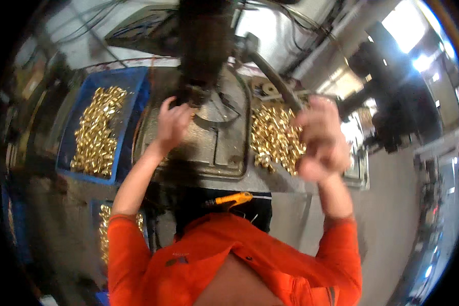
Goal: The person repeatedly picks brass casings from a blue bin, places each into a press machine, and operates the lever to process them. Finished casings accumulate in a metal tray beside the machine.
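Observation:
My left hand (173, 123) is at the dark machine head (204, 61), its fingers bent in close under it. A small golden glint shows at the fingertips, but what they hold is too small to make out. Beside them a curved metal piece (217, 121) lies on the slotted metal machine table (194, 158). My right hand (322, 143), smeared by motion, is closed at the lower end of a long lever (275, 76) that slants down from the machine. Below that lever, a heap of small brass pieces (275, 135) lies left of my right hand.
A blue bin (122, 148) of brass pieces stands left of the machine table, and another blue bin (94, 209) with such pieces is lower down. A yellow-handled tool (234, 199) lies at the near edge. Dark machinery (392, 86) stands at the far right.

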{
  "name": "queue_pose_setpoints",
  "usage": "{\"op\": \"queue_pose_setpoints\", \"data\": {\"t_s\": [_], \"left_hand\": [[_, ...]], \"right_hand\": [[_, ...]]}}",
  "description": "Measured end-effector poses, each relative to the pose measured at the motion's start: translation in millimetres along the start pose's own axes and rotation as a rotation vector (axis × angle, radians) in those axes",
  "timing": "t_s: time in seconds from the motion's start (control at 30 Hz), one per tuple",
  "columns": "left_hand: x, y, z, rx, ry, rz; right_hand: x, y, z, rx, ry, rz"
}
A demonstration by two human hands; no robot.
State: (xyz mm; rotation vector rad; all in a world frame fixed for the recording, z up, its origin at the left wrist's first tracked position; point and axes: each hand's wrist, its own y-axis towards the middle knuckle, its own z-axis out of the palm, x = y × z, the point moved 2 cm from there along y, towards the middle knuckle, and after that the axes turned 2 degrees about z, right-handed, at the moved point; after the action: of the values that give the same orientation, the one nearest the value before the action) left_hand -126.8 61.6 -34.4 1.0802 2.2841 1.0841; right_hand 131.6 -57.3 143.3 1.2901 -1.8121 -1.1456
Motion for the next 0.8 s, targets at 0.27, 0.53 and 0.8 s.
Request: {"op": "queue_pose_setpoints", "data": {"t_s": [0.27,0.53,0.8], "left_hand": [[-41.0,10.2,-10.4,0.099,-0.042,-0.041],[-161.5,31.5,84.0,0.343,-0.407,0.345],[-227.3,33.0,180.9,0.717,-0.413,0.487]], "right_hand": [[-44.3,83.4,-21.5,-0.322,0.455,0.289],[-46.2,76.1,-23.2,-0.29,0.523,0.334],[-40.4,72.0,-13.2,-0.311,0.177,0.349]]}}
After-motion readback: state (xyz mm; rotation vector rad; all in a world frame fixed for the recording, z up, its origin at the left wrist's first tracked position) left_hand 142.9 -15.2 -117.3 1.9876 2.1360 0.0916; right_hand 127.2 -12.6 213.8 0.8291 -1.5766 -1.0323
